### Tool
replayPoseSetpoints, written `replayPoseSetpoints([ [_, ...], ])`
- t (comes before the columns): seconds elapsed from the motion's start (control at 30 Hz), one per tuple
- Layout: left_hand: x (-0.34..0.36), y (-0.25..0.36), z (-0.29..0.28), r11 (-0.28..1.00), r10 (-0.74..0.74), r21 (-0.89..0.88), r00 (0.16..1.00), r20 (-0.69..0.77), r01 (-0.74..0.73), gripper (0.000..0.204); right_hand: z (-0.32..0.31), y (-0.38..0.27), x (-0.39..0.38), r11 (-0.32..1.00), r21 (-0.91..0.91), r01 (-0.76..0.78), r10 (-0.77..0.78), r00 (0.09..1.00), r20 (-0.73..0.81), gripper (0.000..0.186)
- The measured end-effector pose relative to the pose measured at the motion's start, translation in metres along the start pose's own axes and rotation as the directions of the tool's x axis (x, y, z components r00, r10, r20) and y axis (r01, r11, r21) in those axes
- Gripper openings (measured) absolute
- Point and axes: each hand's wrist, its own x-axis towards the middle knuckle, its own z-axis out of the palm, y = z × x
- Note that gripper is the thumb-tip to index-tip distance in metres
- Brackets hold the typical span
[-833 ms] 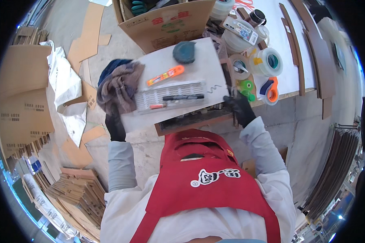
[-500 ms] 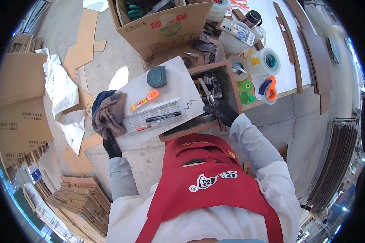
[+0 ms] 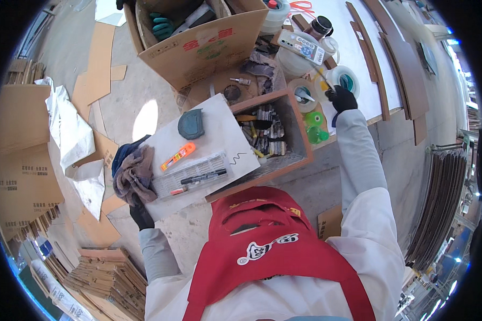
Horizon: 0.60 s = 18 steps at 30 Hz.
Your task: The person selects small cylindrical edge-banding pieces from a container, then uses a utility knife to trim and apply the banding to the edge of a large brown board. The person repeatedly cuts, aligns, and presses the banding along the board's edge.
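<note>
My left hand (image 3: 141, 216), in a black glove, is closed on the near-left corner of a white board (image 3: 203, 139), its fingers partly hidden. The board lies over part of a wooden box (image 3: 303, 125) holding several small markers or sticks. On the board are a teal tape measure (image 3: 191, 124), an orange cutter (image 3: 178, 156), a clear ruler-like strip (image 3: 190, 181), a black marker (image 3: 203, 176) and crumpled cloths (image 3: 136, 174). My gloved right hand (image 3: 341, 100) is closed on a thin, pale, blade-like tool (image 3: 323, 75), over the clear tape rolls (image 3: 350, 80).
Behind the box stands an open cardboard carton (image 3: 209, 51) with gloves inside. A phone (image 3: 301, 46) lies on stacked tape rolls near a dark-lidded jar (image 3: 319, 27). Green bottles (image 3: 317, 135) stand right of the box. Brown strips (image 3: 372, 59) lie on the white table. Stacked cardboard (image 3: 104, 278) is at lower left.
My right hand has lifted out of the box with the blade-like tool and moved up and right to the tape rolls. My left hand still holds the board. The view has shifted slightly.
</note>
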Motion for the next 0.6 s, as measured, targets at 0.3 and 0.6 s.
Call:
replayPoseSetpoints([
  [0.3, 0.007, -0.021, -0.023, 0.926, 0.097, 0.364, 0.995, 0.017, -0.097, 0.044, -0.054, 0.0, 0.019, 0.854, -0.221, -0.471, 0.485, 0.874, 0.012, 0.046],
  [0.6, 0.008, -0.037, -0.029, 0.988, 0.049, 0.145, 0.998, 0.033, -0.053, 0.035, 0.043, -0.134, -0.115, 0.975, 0.174, 0.14, -0.189, 0.933, 0.305, 0.024],
])
